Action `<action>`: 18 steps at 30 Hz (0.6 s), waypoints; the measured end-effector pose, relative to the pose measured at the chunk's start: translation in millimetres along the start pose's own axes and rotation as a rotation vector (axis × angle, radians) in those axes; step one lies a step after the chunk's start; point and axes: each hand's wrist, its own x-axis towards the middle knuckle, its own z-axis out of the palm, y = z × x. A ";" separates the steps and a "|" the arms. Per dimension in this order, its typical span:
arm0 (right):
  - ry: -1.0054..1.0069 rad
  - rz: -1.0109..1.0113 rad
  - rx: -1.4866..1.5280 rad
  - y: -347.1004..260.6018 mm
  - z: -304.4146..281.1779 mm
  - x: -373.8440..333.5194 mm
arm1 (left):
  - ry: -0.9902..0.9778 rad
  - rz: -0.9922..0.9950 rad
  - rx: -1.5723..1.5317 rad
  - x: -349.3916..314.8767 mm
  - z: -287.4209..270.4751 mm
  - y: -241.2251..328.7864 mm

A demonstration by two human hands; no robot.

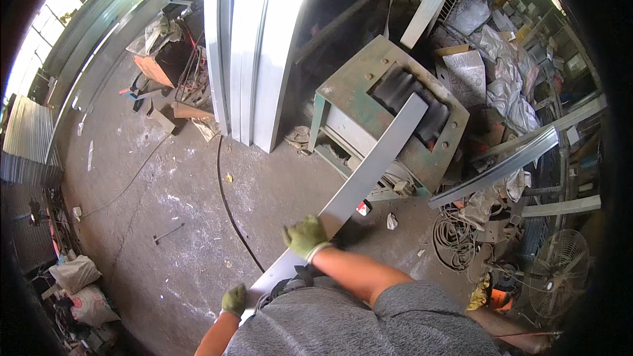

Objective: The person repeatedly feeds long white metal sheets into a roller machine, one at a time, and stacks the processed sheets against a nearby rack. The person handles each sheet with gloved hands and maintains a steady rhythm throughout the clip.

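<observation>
A long, flat pale metal strip (359, 191) runs slantwise from my waist up to a green-grey machine (369, 92). Its far end lies over the machine's opening, against dark, rounded, roller-like parts (399, 86). My left hand (234, 300), in a green work glove, is closed on the strip's near end beside my body. Farther along, my right hand (306, 237), gloved the same way, grips the strip with its fingers at the left edge. My grey shirt hides part of the near end.
Tall shiny metal panels (270, 53) stand left of the machine. A dark cable (224, 191) crosses the concrete floor. To the right are coiled cable (455, 240), a metal channel (498, 168), a round fan (560, 267) and heaped plastic sheeting (504, 66). Sacks (76, 273) lie at the left.
</observation>
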 end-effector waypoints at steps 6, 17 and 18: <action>-0.091 0.023 0.045 24.7 -3.5 11.2 | 0.019 0.037 0.007 12.3 1.0 26.7; 0.152 0.025 -0.207 274.5 -132.7 106.9 | 0.020 0.377 -0.109 76.5 0.7 305.5; 0.134 0.026 -0.201 265.2 -123.8 105.9 | 0.026 0.398 -0.134 73.3 4.8 295.4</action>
